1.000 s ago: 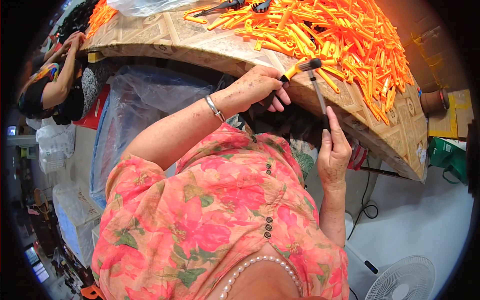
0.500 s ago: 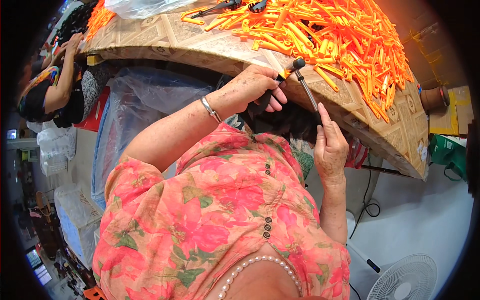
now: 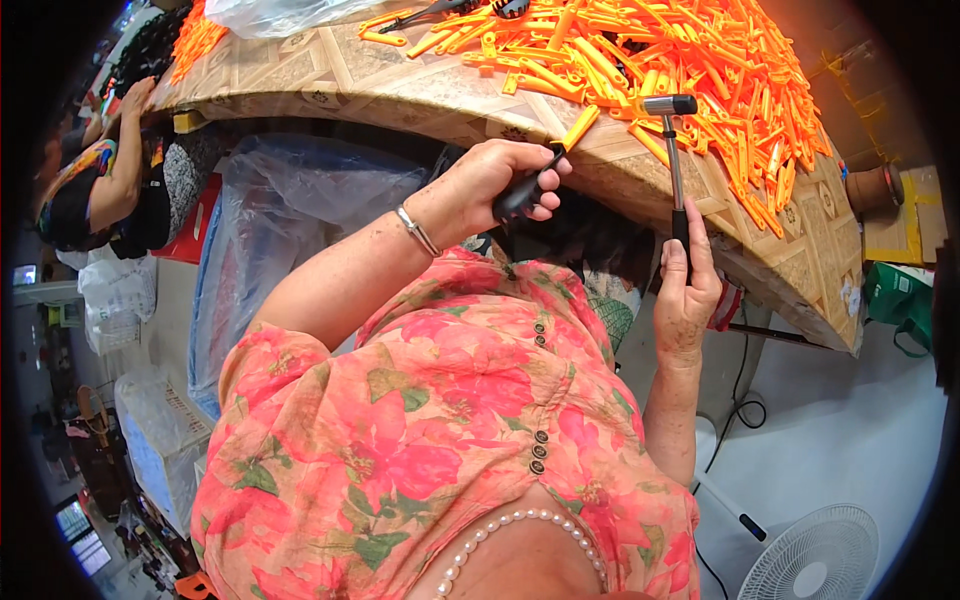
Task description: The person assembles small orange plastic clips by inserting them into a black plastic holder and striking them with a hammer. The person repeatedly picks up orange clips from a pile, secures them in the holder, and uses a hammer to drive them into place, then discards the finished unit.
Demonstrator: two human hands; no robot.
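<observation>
My left hand [image 3: 500,180] grips a black kitchen utensil [image 3: 518,198] near the table's front edge. Its dark, rounded head hangs below my fingers, and its orange handle [image 3: 580,128] points up and to the right. Which kind of utensil it is cannot be made out, as my fingers cover part of it. To the right, my right hand [image 3: 688,290] is closed around the black grip of a small hammer [image 3: 674,150]. The hammer stands upright, with its metal shaft above my fingers and its black-and-silver head apart from the orange handle.
A large pile of orange handles [image 3: 690,70] covers the right part of the patterned table [image 3: 330,70]. Black utensils [image 3: 440,10] lie at its far side beside clear plastic. Another person [image 3: 110,180] is at the far left. A white fan [image 3: 815,565] stands at the lower right.
The hammer has risen up and to the right, away from the utensil. My left hand has turned, so the orange handle and black head show more.
</observation>
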